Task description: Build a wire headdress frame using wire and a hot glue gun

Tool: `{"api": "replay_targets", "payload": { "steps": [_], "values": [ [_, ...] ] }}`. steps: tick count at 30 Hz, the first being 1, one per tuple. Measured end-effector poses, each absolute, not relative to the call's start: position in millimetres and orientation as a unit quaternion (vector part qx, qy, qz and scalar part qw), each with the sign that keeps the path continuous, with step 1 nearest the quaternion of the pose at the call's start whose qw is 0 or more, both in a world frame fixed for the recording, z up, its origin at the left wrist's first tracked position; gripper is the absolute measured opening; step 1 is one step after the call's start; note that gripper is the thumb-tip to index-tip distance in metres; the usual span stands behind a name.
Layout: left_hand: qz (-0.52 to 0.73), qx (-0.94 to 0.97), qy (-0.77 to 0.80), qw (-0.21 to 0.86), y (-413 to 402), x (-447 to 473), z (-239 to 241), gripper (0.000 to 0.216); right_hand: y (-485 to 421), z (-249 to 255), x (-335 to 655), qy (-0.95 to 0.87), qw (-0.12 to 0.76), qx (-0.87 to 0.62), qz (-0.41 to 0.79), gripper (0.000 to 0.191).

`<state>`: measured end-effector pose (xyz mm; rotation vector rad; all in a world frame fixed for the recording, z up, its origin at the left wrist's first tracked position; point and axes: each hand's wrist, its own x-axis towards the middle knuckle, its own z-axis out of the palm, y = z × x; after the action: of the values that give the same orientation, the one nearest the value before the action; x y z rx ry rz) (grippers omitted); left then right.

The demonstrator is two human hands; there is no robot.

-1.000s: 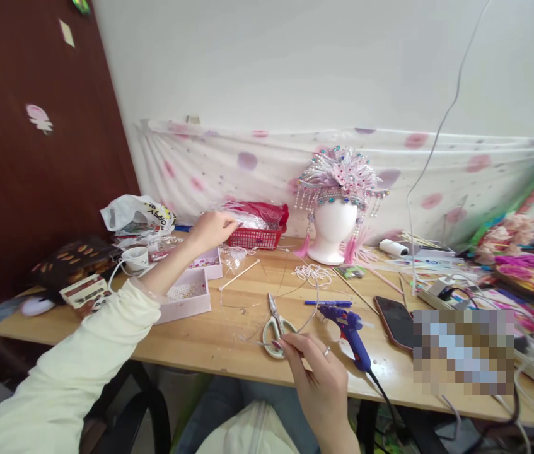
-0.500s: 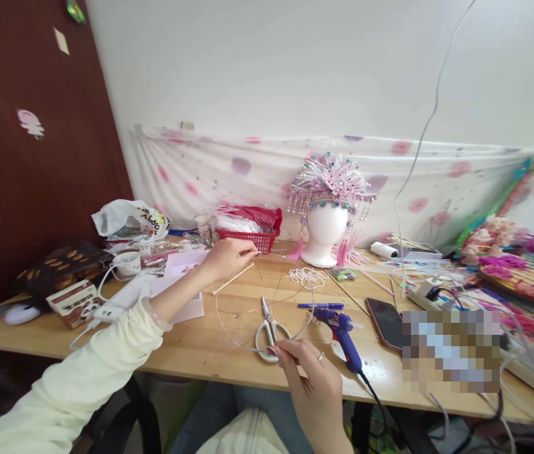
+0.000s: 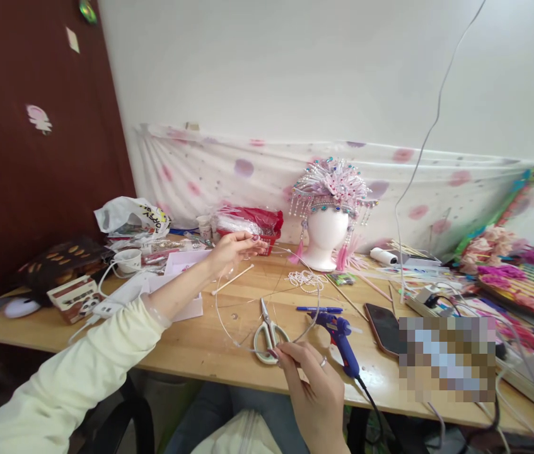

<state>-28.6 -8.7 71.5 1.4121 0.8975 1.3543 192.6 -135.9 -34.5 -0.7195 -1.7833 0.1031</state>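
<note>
A thin, pale wire hoop (image 3: pixel 318 296) hangs above the table between my two hands. My left hand (image 3: pixel 234 252) pinches its far side, in front of the red basket. Closer to me, my right hand (image 3: pixel 311 386) is closed on the near side with thumb and fingertips. Scissors (image 3: pixel 263 330) with pale handles lie under the hoop, their grips partly behind my right fingertips. To the right are a blue glue gun (image 3: pixel 345 350) and a blue pen (image 3: pixel 319 309). A string of white beads (image 3: pixel 305 280) lies beyond the hoop.
A white foam head (image 3: pixel 327 238) wears a pink beaded headdress (image 3: pixel 335 186) at the back. Near it stands a red basket (image 3: pixel 270 242). A phone (image 3: pixel 384 329), power strips and cords crowd the right; a white box (image 3: pixel 191 308) and a charger cable are left.
My left fingers have shifted slightly up and loosened on the hoop's far side. The hoop has tilted a little, while my right hand keeps its hold. The view has moved slightly.
</note>
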Motion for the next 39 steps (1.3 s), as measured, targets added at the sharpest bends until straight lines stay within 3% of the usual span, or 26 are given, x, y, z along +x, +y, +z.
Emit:
{"api": "replay_targets", "payload": {
  "steps": [9, 17, 23, 29, 39],
  "values": [
    [0.627, 0.488, 0.340, 0.504, -16.5, -51.7, 101.8, 0.028, -136.8, -36.7, 193.9, -0.756, 0.575, -0.308, 0.058, 0.009],
    [0.662, 0.527, 0.418, 0.330, -21.6, -103.6, 141.2, 0.031, -137.6, -39.1, 191.9, -0.744, 0.594, -0.298, 0.068, 0.010],
    [0.516, 0.613, 0.559, 0.211, -17.5, -124.4, 121.9, 0.035, -141.1, -37.5, 188.9, -0.738, 0.604, -0.294, 0.062, 0.011],
    [0.391, 0.698, 0.581, 0.149, -15.5, -80.1, 109.9, 0.027, -141.5, -30.3, 184.8, -0.743, 0.600, -0.292, 0.053, 0.014],
    [0.244, 0.839, 0.421, 0.246, 7.2, -6.2, 108.8, 0.027, -144.4, -36.6, 189.3, -0.748, 0.593, -0.293, 0.053, 0.013]
  ]
}}
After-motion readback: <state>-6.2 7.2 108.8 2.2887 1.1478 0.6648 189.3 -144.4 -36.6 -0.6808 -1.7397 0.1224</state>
